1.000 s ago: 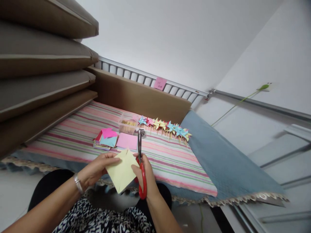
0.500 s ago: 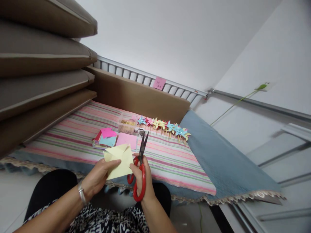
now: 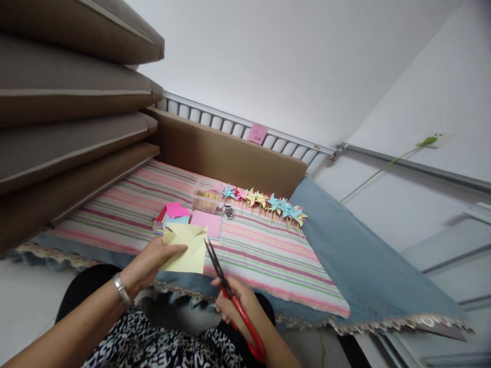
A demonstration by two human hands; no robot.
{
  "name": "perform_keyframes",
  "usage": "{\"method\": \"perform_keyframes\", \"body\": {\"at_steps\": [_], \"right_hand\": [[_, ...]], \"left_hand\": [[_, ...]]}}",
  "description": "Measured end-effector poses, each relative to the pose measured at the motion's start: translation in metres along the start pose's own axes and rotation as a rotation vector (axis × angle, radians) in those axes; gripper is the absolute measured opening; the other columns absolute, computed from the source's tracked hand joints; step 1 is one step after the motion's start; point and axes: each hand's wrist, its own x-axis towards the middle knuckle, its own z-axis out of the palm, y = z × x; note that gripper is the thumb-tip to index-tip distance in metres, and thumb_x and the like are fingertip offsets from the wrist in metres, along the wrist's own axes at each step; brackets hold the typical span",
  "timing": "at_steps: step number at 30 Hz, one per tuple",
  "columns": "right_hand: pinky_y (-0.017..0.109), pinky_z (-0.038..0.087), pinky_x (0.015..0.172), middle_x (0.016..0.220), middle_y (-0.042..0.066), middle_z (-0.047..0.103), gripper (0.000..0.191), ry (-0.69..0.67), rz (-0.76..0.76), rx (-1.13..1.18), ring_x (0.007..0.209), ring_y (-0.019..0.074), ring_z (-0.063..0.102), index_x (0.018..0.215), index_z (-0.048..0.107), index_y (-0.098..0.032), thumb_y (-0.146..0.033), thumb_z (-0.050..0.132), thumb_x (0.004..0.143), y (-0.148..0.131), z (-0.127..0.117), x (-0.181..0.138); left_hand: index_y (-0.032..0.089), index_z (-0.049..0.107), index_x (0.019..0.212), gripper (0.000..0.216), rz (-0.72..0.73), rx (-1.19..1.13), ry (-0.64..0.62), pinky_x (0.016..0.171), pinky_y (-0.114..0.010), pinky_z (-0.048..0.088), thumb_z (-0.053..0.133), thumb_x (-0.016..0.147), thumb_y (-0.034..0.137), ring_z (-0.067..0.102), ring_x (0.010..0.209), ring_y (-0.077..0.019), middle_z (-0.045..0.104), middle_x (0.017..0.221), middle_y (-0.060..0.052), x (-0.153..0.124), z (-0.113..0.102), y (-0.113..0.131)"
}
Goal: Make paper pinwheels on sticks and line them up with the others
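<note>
Yellow paper square (image 3: 183, 249) (folded, one flap lifted at its top) hangs in the air over the near edge of the striped cloth (image 3: 264, 255), just above the person's lap. The left hand (image 3: 148, 263) pinches it by its left side, thumb on top. The right hand (image 3: 233, 301) sits lower and to the right, closed through the red loops of the scissors (image 3: 219, 276). Their long axis runs up and leftward, and the tip meets the paper's right edge; I cannot tell whether it touches. The blades look nearly together.

Farther back on the cloth lie a stack of coloured sheets (image 3: 172, 213) and a pink sheet (image 3: 207, 223), directly behind the paper. Beyond are a clear box (image 3: 205, 197), a row of pinwheels (image 3: 268, 202) and a cardboard panel (image 3: 230, 158).
</note>
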Motion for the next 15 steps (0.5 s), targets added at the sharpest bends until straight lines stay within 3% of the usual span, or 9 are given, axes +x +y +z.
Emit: {"method": "perform_keyframes", "body": {"at_steps": [4, 9, 15], "right_hand": [[0.015, 0.029, 0.032, 0.058, -0.003, 0.055, 0.034, -0.091, 0.088, -0.087, 0.036, 0.0056, 0.044, 0.099, 0.060, -0.017, -0.043, 0.058, 0.076, -0.013, -0.005, -0.014], [0.013, 0.025, 0.028, 0.046, -0.006, 0.049, 0.020, -0.045, 0.162, -0.155, 0.031, 0.0055, 0.039, 0.091, 0.063, -0.018, -0.032, 0.057, 0.077, -0.022, 0.000, -0.018], [0.014, 0.020, 0.027, 0.043, -0.007, 0.048, 0.013, -0.020, 0.119, -0.147, 0.028, 0.0043, 0.034, 0.083, 0.067, -0.019, -0.024, 0.062, 0.072, -0.020, 0.003, -0.018]], "left_hand": [[0.008, 0.066, 0.088, 0.033, -0.004, 0.024, 0.038, 0.050, -0.023, 0.047, 0.075, 0.060, 0.024, 0.064, 0.056, -0.0185, 0.073, 0.070, -0.009, -0.001, 0.000, 0.006], [0.007, 0.067, 0.094, 0.036, 0.000, -0.005, -0.010, 0.052, -0.024, 0.048, 0.074, 0.061, 0.021, 0.065, 0.059, -0.0197, 0.073, 0.072, -0.010, -0.005, 0.003, 0.011], [0.007, 0.066, 0.099, 0.039, 0.000, -0.018, -0.078, 0.054, -0.025, 0.049, 0.074, 0.063, 0.022, 0.066, 0.062, -0.0209, 0.074, 0.080, -0.013, -0.004, 0.000, 0.008]]}}
